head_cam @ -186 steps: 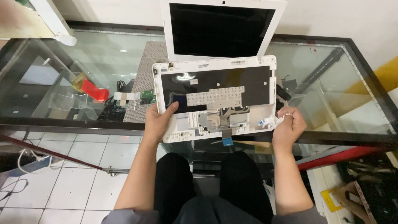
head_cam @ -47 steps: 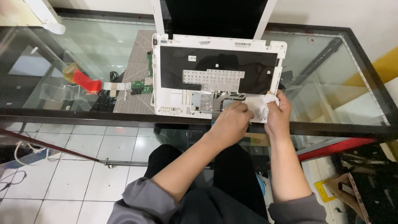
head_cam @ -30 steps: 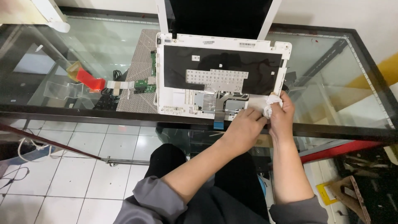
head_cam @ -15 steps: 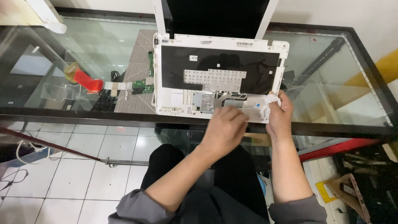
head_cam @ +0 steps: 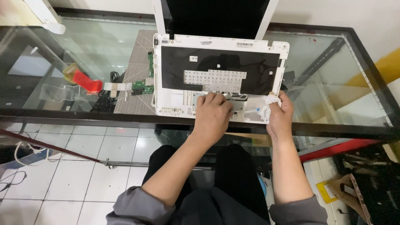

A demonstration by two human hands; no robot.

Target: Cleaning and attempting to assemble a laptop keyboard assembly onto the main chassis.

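At nine o'clock on the glass table a red-and-tan tape roll lies under the glass, and just right of it a green board with a flat ribbon rests on the grey mat. The white laptop sits at twelve o'clock from me, its near edge at the table's front rim, its screen tipped up out of view. The keyboard is out, leaving a black bay with a pale perforated sheet in the middle. Three small white stickers, thin rectangles with dark print too small to make out, run along the top edge of the base. My left hand lies palm down on the palm rest at six o'clock of the bay, fingers curled loosely, pressing rather than gripping. My right hand is at the laptop's four o'clock corner, closed round a wad of white cloth with a bit of blue showing. I judge the shell to be light, stiff plastic that would slide easily on glass, with fragile ribbons and thin sheet inside, so I would hold it by the outer rim and corners, not the open bay. At four o'clock on the floor lie cardboard scraps and a yellow tag.
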